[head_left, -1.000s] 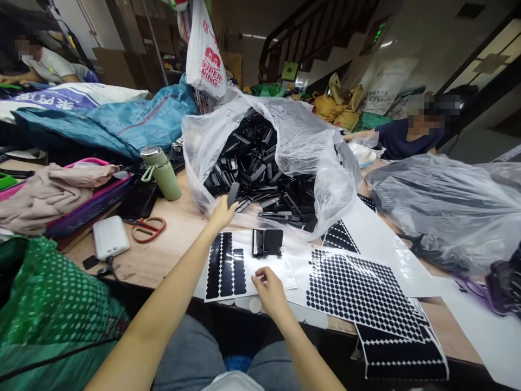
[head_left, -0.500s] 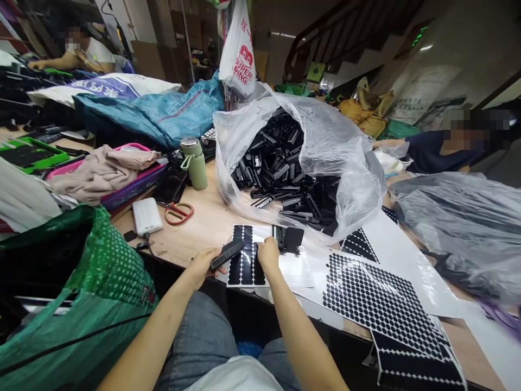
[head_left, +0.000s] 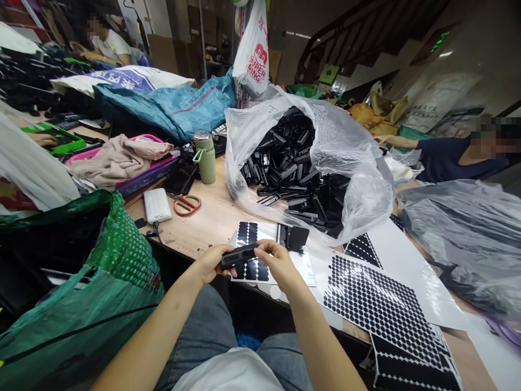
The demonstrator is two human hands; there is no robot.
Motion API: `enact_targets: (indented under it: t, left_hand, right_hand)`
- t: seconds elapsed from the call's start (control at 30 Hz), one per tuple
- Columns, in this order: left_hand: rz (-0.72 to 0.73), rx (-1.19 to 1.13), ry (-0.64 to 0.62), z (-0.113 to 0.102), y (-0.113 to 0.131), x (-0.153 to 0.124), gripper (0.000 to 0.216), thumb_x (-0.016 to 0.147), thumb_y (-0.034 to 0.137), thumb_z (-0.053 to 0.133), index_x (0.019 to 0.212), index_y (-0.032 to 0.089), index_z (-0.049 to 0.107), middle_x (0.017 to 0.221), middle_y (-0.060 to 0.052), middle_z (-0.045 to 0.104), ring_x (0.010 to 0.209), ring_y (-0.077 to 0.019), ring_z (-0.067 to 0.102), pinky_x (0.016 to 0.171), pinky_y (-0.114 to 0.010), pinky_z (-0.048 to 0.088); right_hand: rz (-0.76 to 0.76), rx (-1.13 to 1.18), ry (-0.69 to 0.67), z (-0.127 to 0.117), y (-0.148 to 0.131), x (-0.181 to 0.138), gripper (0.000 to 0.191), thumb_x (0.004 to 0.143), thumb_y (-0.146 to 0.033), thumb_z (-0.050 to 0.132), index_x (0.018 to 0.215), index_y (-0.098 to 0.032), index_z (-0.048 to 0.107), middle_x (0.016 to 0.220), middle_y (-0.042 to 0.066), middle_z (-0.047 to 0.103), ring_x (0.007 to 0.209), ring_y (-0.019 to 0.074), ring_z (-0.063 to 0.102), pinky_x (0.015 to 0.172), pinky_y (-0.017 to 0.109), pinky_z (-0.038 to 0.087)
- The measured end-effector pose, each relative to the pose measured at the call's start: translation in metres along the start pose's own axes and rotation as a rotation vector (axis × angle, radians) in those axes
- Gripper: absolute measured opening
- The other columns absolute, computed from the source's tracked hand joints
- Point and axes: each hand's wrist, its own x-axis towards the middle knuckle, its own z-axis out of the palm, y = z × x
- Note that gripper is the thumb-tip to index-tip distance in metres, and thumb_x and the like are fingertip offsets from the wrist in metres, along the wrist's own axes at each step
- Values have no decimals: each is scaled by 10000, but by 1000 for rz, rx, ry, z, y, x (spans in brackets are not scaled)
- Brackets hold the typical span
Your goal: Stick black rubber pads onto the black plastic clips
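My left hand [head_left: 211,263] is closed around one end of a long, narrow black plastic part [head_left: 240,255], held just above the table's front edge. My right hand [head_left: 279,260] has its thumb and forefinger pinched at the part's other end; whether a small sticker is between them I cannot tell. Partly hidden under the hands lies a white sheet of black rounded stickers [head_left: 247,232]. Just behind my right hand stands a black plastic stand-like piece [head_left: 296,239], on or beside a white sheet.
A clear plastic bag [head_left: 240,190] full of similar black parts lies open behind. Nearby are red-handled scissors [head_left: 188,205], a white power bank [head_left: 157,205], a green bottle [head_left: 205,160], a sheet of round black stickers [head_left: 378,304] and a green bag [head_left: 122,260]. Two co-workers sit farther off.
My right hand has moved from the sticker sheet to the free end of the black part. The part has turned more level in my left hand. The view has shifted slightly left.
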Motion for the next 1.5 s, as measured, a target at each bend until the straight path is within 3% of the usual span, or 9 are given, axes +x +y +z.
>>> enact_targets:
  t: [0.13,0.33,0.97,1.5]
  left_hand:
    - [12,0,-52,20,5,-12,134,763,225,459,717,122,530,496,-41,588,368,-174,580,273,-182,318]
    - [40,24,-96,34,4,-21,124,743,241,462,689,134,491,481,-17,564,357,-182,580,262,-174,277]
    - [70,48,-137,41,1,-24,240,706,367,536,661,138,483,467,-19,546,347,-170,565,274,-169,252]
    - [80,52,-140,45,0,-25,196,721,343,510,731,151,473,509,-19,574,367,-170,573,291,-180,278]
  right_hand:
    - [-45,3,-57,9,-12,-18,140,726,-279,553,635,-174,546,1049,58,558,910,172,531,818,303,373]
    - [-59,-40,5,10,-5,-24,140,761,-268,516,647,-189,538,993,56,553,1050,203,473,870,338,356]
    - [-72,-65,61,8,-3,-34,135,763,-264,521,651,-194,548,1032,80,557,1040,208,490,826,323,399]
    - [-141,-121,175,11,-6,-41,148,786,-270,488,659,-198,511,1009,92,527,969,212,508,797,352,427]
